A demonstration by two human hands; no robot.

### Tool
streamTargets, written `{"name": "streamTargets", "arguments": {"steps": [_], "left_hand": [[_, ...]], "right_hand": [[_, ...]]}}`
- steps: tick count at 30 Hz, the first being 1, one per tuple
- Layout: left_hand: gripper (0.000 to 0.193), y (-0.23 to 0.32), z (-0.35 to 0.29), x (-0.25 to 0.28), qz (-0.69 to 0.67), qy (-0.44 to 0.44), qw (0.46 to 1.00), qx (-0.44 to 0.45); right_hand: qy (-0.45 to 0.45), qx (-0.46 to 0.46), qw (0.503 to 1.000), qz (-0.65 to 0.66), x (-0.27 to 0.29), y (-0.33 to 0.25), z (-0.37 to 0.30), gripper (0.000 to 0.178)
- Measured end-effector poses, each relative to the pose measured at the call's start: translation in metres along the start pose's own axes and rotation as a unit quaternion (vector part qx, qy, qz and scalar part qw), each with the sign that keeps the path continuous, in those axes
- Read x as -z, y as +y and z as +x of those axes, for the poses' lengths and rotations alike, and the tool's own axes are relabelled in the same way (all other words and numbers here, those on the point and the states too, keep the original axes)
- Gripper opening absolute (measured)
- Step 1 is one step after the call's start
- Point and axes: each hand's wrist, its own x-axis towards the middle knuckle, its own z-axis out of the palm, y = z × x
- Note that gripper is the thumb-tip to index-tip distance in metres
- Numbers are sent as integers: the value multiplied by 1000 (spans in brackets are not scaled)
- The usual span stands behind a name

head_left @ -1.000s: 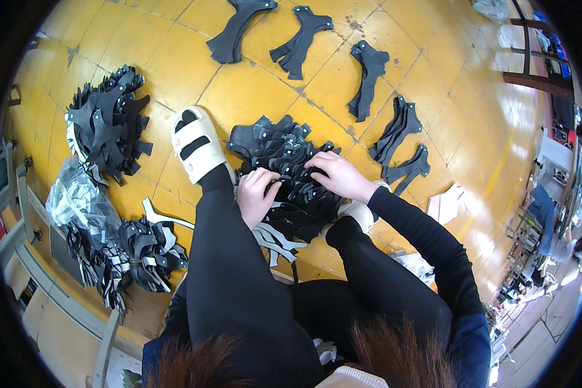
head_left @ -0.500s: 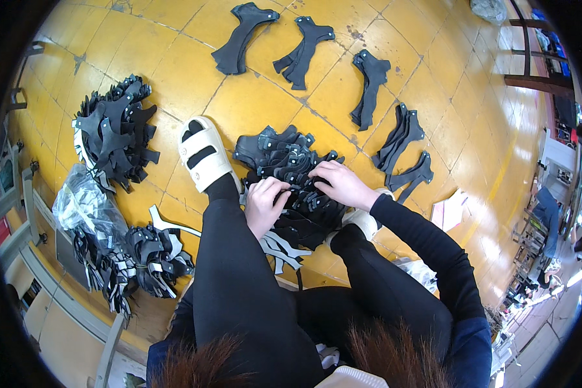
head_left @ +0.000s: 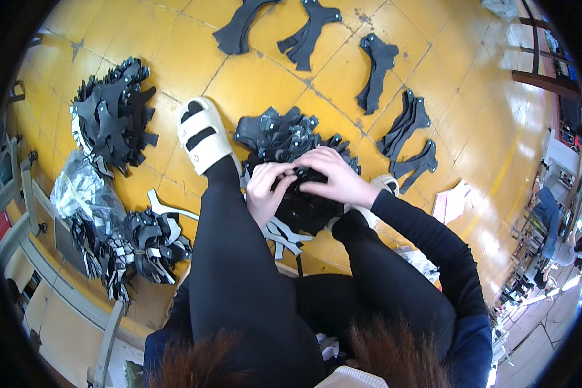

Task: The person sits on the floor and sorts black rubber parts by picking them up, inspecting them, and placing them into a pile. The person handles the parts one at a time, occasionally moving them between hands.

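From where I stand, the person sits bent over a heap of black cut pieces (head_left: pixel 275 132) on the yellow tiled floor (head_left: pixel 181 48), between two pale sandals, the left one (head_left: pixel 200 132) farther out than the right one (head_left: pixel 387 183). The left hand (head_left: pixel 266 189) and the right hand (head_left: pixel 336 178) meet above the near part of that heap, fingers curled and the tips drawn close together. Something dark shows between them, but I cannot tell whether either one is gripping a piece.

Just nearer than the heap, beside the left hand's wrist, lie some pale forked strips (head_left: pixel 283 236); another white forked piece (head_left: pixel 168 206) is off to the left, by the leg.

Farther left is a second black pile (head_left: pixel 113 119), and nearer than that a clear plastic bag (head_left: pixel 84 187) beside a bundle of black and white pieces (head_left: pixel 150 242).

Small black stacks (head_left: pixel 376 72) curve in a row from the far side round to the right, each apart from the heap. Nearer still on the right lies a pale sheet (head_left: pixel 451 202).
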Motion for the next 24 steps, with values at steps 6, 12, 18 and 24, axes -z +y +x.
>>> {"name": "streamTargets", "arguments": {"steps": [6, 12, 18, 24], "left_hand": [[62, 4, -8, 2, 125, 41, 986, -99], [30, -35, -51, 50, 33, -347, 929, -120], [22, 22, 11, 151, 262, -423, 801, 332], [54, 44, 88, 184, 134, -110, 984, 32]], "right_hand": [[79, -166, 958, 220, 10, -3, 14, 16], [133, -148, 927, 317, 49, -15, 39, 18], [104, -98, 972, 189, 80, -20, 38, 29], [42, -176, 924, 336, 84, -81, 65, 12]]}}
